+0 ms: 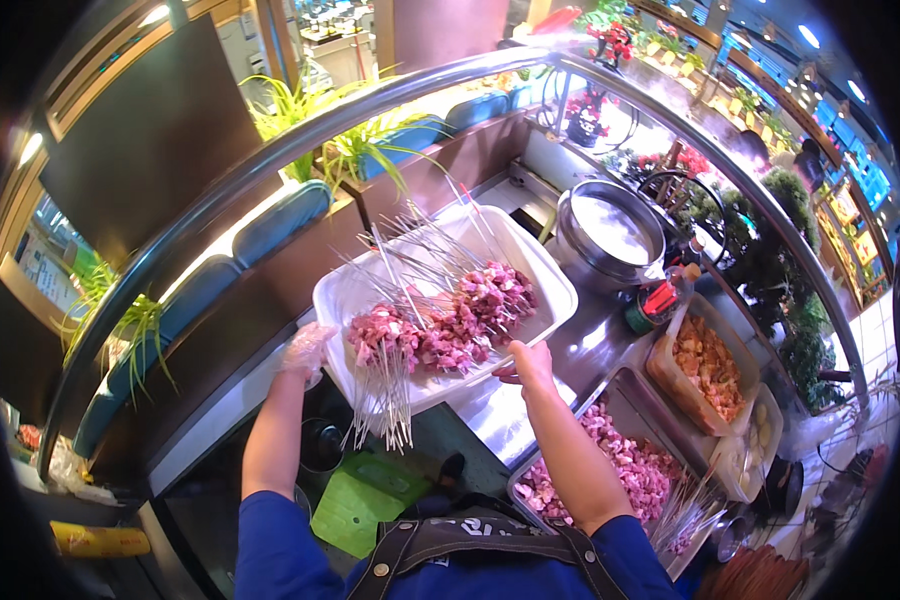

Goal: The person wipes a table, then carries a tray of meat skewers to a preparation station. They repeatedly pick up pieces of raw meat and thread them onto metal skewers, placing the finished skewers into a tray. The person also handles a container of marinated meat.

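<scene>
Between my hands is a white plastic tub (pixel 551 300), tilted, its near left corner jutting past the steel counter. Raw meat skewers (pixel 450 322) are heaped inside, their metal sticks pointing several ways and some hanging over the near rim. My left hand (pixel 311 346), in a clear plastic glove, grips the tub's left end. At the near right rim, my right hand (pixel 531 364) holds the tub with its fingers under the edge; no glove shows on it.
A steel pot (pixel 607 225) of pale liquid stands behind the tub. To the right are a bottle (pixel 656 300), a container of marinated meat (pixel 705 367) and a metal tray of raw meat chunks (pixel 622 450). A steel railing (pixel 330 112) curves around. A green board (pixel 367 495) lies below.
</scene>
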The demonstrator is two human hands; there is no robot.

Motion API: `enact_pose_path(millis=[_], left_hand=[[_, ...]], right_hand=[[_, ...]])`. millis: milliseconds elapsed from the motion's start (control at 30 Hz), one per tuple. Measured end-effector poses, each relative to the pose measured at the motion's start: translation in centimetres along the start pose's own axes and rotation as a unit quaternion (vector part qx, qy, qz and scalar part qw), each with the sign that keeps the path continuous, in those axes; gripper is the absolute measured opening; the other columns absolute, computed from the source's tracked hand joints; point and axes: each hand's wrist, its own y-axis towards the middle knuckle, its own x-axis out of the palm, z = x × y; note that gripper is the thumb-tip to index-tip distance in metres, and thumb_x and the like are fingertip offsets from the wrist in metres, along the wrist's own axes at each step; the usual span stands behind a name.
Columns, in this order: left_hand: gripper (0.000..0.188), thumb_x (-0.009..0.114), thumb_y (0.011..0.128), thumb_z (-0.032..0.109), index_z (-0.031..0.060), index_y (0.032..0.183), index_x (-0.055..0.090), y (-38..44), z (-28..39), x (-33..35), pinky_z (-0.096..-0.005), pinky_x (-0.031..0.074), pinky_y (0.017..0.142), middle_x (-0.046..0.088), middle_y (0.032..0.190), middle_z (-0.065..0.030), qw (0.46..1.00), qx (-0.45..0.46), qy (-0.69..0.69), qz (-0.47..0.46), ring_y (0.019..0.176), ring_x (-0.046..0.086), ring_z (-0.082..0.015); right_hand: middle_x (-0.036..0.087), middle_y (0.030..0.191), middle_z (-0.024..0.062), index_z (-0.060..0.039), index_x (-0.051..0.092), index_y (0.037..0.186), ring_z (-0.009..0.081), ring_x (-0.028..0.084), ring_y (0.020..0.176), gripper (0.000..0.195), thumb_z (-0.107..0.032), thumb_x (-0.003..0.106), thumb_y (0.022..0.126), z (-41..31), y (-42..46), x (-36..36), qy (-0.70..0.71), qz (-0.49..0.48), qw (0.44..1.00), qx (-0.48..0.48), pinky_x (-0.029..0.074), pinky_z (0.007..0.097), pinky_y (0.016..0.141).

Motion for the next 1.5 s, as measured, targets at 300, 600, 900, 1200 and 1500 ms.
enact_pose_path(millis=[300,600,900,1200,1500], left_hand=[[0.027,0.065,0.078,0.014,-0.0007,0.099,0.06,-5.2,2.2,5.9,-0.0275,0.051,0.059,0.063,0.08,-0.0047,0.998,0.058,-0.008,0.01,0.063,0.06,-0.0138],[0.025,0.066,0.081,0.014,-0.002,0.099,0.056,-10.1,-2.3,14.3,-0.0258,0.049,0.061,0.061,0.082,-0.0045,0.992,0.089,-0.087,-0.022,0.067,0.059,-0.0119],[0.035,0.066,0.081,0.013,-0.0008,0.111,0.054,-12.6,-7.4,17.8,-0.0302,0.052,0.072,0.061,0.092,-0.0054,0.993,0.062,-0.095,-0.009,0.078,0.061,-0.016],[0.053,0.063,0.089,0.025,-0.0079,0.126,0.044,-19.1,0.2,22.9,-0.0437,0.03,0.105,0.043,0.129,-0.0268,0.885,0.325,0.31,0.127,0.126,0.038,-0.0368],[0.07,0.062,0.085,0.047,-0.0101,0.123,0.049,-11.8,-1.7,25.8,-0.0464,0.034,0.103,0.05,0.129,-0.0279,0.872,0.207,0.442,-0.032,0.121,0.046,-0.039]], right_hand=[[0.061,0.088,0.0183,0.0039,0.047,0.111,0.0304,0.065,0.064,0.039,-0.003,0.053,0.073,4.8,0.8,-4.6,0.139,0.03,0.99,-0.009,0.059,0.0428,0.054],[0.062,0.094,0.0118,0.0009,0.054,0.112,0.0256,0.064,0.075,0.038,-0.002,0.052,0.074,10.3,4.1,-13.5,0.12,0.049,0.99,-0.064,0.057,0.0389,0.06],[0.062,0.097,0.0085,0.0002,0.054,0.114,0.0218,0.061,0.086,0.038,-0.005,0.055,0.077,10.6,2.4,-17.1,0.12,0.041,0.989,-0.079,0.051,0.0323,0.074],[0.049,0.13,0.0207,0.0025,0.042,0.133,0.0357,0.045,0.122,0.065,-0.026,0.07,0.081,7.5,0.0,-17.7,-0.304,0.304,0.851,-0.302,0.038,0.0417,0.102],[0.048,0.132,0.0191,0.0023,0.041,0.133,0.0347,0.045,0.122,0.071,-0.029,0.072,0.078,-0.2,4.6,-12.6,-0.404,0.124,0.805,-0.415,0.041,0.0403,0.1]])
